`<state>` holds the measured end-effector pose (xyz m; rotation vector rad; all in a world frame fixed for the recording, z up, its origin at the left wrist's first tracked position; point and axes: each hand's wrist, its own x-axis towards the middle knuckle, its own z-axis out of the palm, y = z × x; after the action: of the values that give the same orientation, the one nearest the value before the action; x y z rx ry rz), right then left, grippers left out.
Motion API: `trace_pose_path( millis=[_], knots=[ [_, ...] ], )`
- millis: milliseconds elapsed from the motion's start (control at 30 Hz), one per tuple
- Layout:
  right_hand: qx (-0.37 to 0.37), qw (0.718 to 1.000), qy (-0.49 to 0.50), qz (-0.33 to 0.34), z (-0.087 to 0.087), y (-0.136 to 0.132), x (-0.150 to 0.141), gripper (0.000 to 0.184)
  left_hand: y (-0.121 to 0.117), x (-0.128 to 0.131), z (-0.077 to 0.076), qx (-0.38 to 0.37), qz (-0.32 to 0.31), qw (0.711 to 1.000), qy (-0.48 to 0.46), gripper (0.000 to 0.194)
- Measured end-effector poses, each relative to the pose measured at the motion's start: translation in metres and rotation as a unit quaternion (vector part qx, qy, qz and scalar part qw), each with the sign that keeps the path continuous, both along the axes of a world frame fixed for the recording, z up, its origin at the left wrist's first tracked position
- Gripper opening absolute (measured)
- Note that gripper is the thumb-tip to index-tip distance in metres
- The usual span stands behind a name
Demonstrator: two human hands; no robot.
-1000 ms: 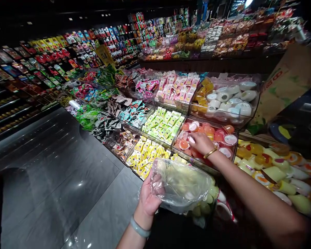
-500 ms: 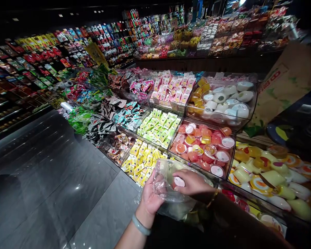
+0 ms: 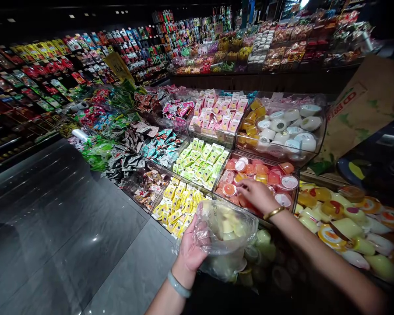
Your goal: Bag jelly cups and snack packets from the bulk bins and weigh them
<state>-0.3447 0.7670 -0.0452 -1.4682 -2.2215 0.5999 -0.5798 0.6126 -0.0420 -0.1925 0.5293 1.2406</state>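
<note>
My left hand, with a pale bangle at the wrist, grips the near left side of a clear plastic bag. Its mouth gapes upward, and pale yellowish jelly cups show inside. My right hand, wearing a gold bracelet, reaches over the bin of red and orange jelly cups. Its fingers are loosely bent beside an orange-lidded jelly cup; no held cup shows, though the fingertips partly cover what lies beneath.
Left of the jelly bin are yellow packets and green packets. White jelly cups fill a raised bin behind; yellow ones lie at right. A brown paper bag stands at far right. Grey tiled floor stretches left.
My right hand has let go of a red jelly cup with a white lid at the bag and moved up and right to the red jelly bin. My left hand stays on the bag.
</note>
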Motion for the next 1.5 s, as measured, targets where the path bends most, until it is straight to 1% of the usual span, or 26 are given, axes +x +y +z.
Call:
trace_pose_path(
  millis=[100,167,233,333,533,600,700,733,767,800,833,867,900,933,967,1000,1033,1067,1100,1133,1200,1267,1333,1400,1467,1500],
  knots=[
    [0.060,0.994,-0.065,-0.070,-0.006,0.044,0.008,0.025,-0.003,0.000,0.002,0.004,-0.001,1.000,0.010,0.027],
    [0.080,0.987,-0.107,-0.089,-0.009,0.067,0.007,0.035,-0.005,0.001,0.003,0.001,0.006,1.000,0.011,0.027],
    [0.077,0.984,-0.133,-0.088,-0.011,0.083,0.003,0.044,-0.007,0.001,0.005,-0.005,0.015,1.000,0.009,0.029],
    [0.055,0.983,-0.160,-0.075,-0.013,0.096,-0.009,0.050,-0.009,0.002,0.005,-0.009,0.019,1.000,0.002,0.031],
    [0.036,0.977,-0.190,-0.085,-0.016,0.101,-0.034,0.041,-0.009,0.000,-0.004,-0.006,0.018,0.997,-0.074,0.034],
    [0.036,0.980,-0.178,-0.086,-0.015,0.103,-0.034,0.043,-0.010,0.000,-0.004,-0.007,0.022,0.996,-0.092,0.035],
    [0.046,0.983,-0.149,-0.095,-0.010,0.106,-0.022,0.055,-0.011,0.001,-0.002,-0.010,0.029,0.995,-0.094,0.034],
    [0.047,0.987,-0.109,-0.105,-0.008,0.106,-0.016,0.058,-0.012,0.001,-0.002,-0.010,0.030,0.995,-0.091,0.034],
    [0.039,0.992,-0.036,-0.117,-0.005,0.105,-0.010,0.059,-0.012,0.001,-0.002,-0.010,0.030,0.996,-0.085,0.033],
    [0.014,0.989,0.067,-0.128,-0.003,0.102,-0.004,0.058,-0.012,0.000,-0.002,-0.009,0.030,0.996,-0.079,0.033],
    [-0.029,0.972,0.192,-0.131,0.000,0.097,0.002,0.054,-0.012,0.000,-0.002,-0.008,0.029,0.997,-0.072,0.032],
    [-0.086,0.935,0.321,-0.124,0.003,0.090,0.006,0.049,-0.012,0.000,-0.003,-0.007,0.028,0.997,-0.066,0.032],
    [-0.148,0.884,0.431,-0.107,0.006,0.081,0.009,0.043,-0.011,-0.001,-0.004,-0.005,0.027,0.998,-0.062,0.031],
    [-0.205,0.833,0.506,-0.087,0.009,0.069,0.011,0.039,-0.011,-0.001,-0.005,-0.002,0.025,0.998,-0.062,0.030],
    [-0.253,0.791,0.553,-0.068,0.012,0.056,0.012,0.035,-0.011,-0.002,-0.006,0.000,0.023,0.998,-0.063,0.030],
    [-0.291,0.760,0.579,-0.054,0.016,0.041,0.011,0.034,-0.010,-0.002,-0.006,0.002,0.022,0.998,-0.065,0.030],
    [-0.320,0.741,0.588,-0.044,0.018,0.025,0.010,0.034,-0.009,-0.003,-0.006,0.002,0.021,0.998,-0.065,0.029],
    [-0.346,0.733,0.584,-0.035,0.020,0.009,0.008,0.036,-0.009,-0.003,-0.007,0.001,0.020,0.998,-0.064,0.029],
    [-0.371,0.734,0.568,-0.020,0.021,-0.008,0.004,0.038,-0.009,-0.003,-0.007,0.000,0.021,0.998,-0.062,0.028],
    [-0.392,0.743,0.542,0.002,0.020,-0.024,0.001,0.040,-0.008,-0.003,-0.007,-0.003,0.020,0.998,-0.059,0.028],
    [-0.418,0.783,0.456,0.063,0.013,-0.054,-0.009,0.041,-0.008,-0.002,-0.006,-0.004,0.016,0.998,-0.053,0.027],
    [-0.412,0.828,0.366,0.107,-0.001,-0.075,-0.022,0.038,-0.008,0.000,-0.006,0.001,0.014,0.999,-0.046,0.027],
    [-0.394,0.852,0.330,0.096,-0.017,-0.088,-0.035,0.036,-0.008,0.002,-0.005,0.001,0.009,0.999,-0.038,0.025],
    [-0.354,0.878,0.316,0.060,-0.031,-0.093,-0.044,0.039,-0.007,0.004,-0.004,-0.001,0.006,0.999,-0.035,0.024],
    [-0.303,0.904,0.300,0.028,-0.039,-0.094,-0.049,0.042,-0.007,0.004,-0.003,-0.001,0.006,0.999,-0.039,0.024],
    [-0.285,0.910,0.299,0.015,-0.040,-0.094,-0.049,0.042,-0.007,0.004,-0.003,0.001,0.010,0.999,-0.043,0.024]
  ],
)
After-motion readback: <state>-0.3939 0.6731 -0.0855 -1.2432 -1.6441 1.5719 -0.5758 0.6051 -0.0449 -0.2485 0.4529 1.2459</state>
